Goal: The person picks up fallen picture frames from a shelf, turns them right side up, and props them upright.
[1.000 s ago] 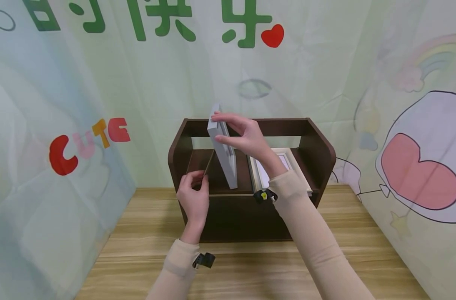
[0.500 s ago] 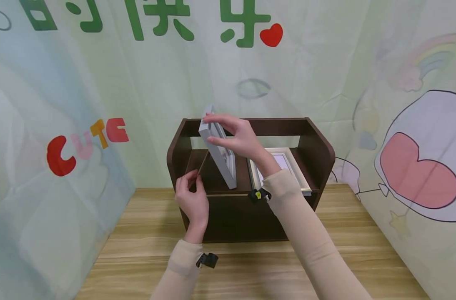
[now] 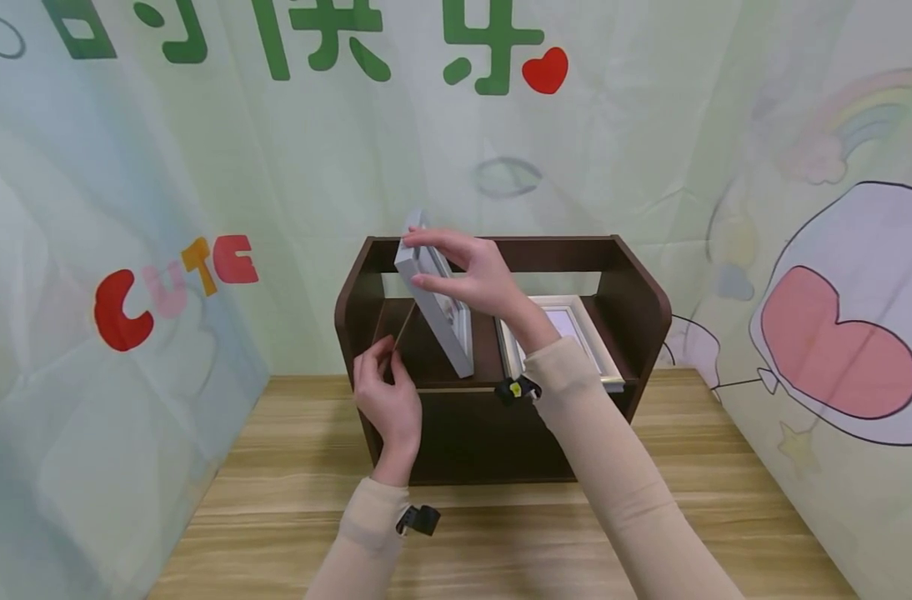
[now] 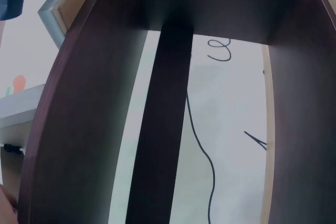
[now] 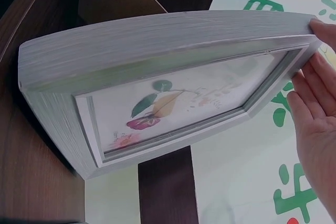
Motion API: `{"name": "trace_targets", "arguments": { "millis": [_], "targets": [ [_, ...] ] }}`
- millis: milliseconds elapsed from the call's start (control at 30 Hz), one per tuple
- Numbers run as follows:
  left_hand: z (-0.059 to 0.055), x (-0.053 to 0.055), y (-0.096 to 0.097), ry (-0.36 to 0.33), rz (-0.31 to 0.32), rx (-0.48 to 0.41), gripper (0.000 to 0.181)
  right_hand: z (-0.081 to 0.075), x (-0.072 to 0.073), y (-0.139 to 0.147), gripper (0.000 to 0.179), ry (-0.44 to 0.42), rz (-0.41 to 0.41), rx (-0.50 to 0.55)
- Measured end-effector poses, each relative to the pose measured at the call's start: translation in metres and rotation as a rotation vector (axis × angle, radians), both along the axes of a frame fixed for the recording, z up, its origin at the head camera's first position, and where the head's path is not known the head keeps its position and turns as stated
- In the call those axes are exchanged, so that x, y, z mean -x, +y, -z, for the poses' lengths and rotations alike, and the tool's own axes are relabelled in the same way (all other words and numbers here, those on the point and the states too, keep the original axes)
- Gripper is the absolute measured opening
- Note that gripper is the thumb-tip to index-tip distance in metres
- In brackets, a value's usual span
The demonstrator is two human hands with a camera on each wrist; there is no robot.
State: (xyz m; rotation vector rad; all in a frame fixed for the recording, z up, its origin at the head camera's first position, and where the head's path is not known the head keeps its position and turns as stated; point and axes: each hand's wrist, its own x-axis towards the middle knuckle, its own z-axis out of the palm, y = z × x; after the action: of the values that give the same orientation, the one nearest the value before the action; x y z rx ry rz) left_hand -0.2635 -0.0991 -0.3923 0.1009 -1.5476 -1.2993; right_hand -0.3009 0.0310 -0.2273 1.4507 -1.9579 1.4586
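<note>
A grey picture frame (image 3: 435, 321) stands tilted on the dark brown shelf (image 3: 493, 342), its top leaning left. In the right wrist view its glazed front shows a flower print (image 5: 152, 106). My right hand (image 3: 474, 271) grips the upper edge between thumb and fingers. Behind the frame, a thin brown stand leg (image 5: 118, 1) sticks out from its back. My left hand (image 3: 388, 400) pinches that leg between thumb and fingertips, low at the shelf's left front. Only a sliver of the left hand shows in the left wrist view.
A second, cream picture frame (image 3: 594, 346) lies face up on the right half of the shelf, its front end over the shelf's edge. Raised side panels (image 3: 636, 312) and a back rail (image 3: 561, 250) bound the shelf. The unit stands on a wood-grain table (image 3: 291, 467) before a printed curtain.
The grey picture frame's top has tipped further left along with my right hand. My left hand has drawn the stand leg slightly left. Over the last half second hardly anything moved.
</note>
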Motion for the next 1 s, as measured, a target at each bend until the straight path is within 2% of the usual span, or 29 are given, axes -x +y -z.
{"name": "trace_targets", "arguments": {
  "millis": [233, 467, 567, 767, 833, 1000],
  "targets": [
    [0.000, -0.003, 0.000, 0.008, 0.036, 0.005, 0.019, -0.001, 0.000, 0.001, 0.041, 0.031, 0.004, -0.017],
    [-0.001, -0.005, 0.000, 0.016, 0.040, 0.025, 0.029, -0.005, -0.001, 0.003, 0.041, 0.058, 0.007, -0.032],
    [-0.005, -0.007, 0.000, 0.039, 0.039, 0.047, 0.036, -0.007, -0.002, 0.005, 0.041, 0.030, 0.031, -0.056],
    [-0.018, -0.016, 0.003, 0.035, 0.035, 0.096, 0.042, -0.012, 0.000, 0.012, 0.045, -0.100, 0.119, -0.127],
    [-0.022, -0.018, 0.003, 0.043, 0.050, 0.106, 0.042, -0.012, 0.004, 0.014, 0.046, -0.142, 0.129, -0.145],
    [-0.035, -0.024, 0.007, 0.051, 0.107, 0.109, 0.042, 0.003, 0.036, 0.015, 0.052, -0.201, 0.161, -0.184]
  ]
}}
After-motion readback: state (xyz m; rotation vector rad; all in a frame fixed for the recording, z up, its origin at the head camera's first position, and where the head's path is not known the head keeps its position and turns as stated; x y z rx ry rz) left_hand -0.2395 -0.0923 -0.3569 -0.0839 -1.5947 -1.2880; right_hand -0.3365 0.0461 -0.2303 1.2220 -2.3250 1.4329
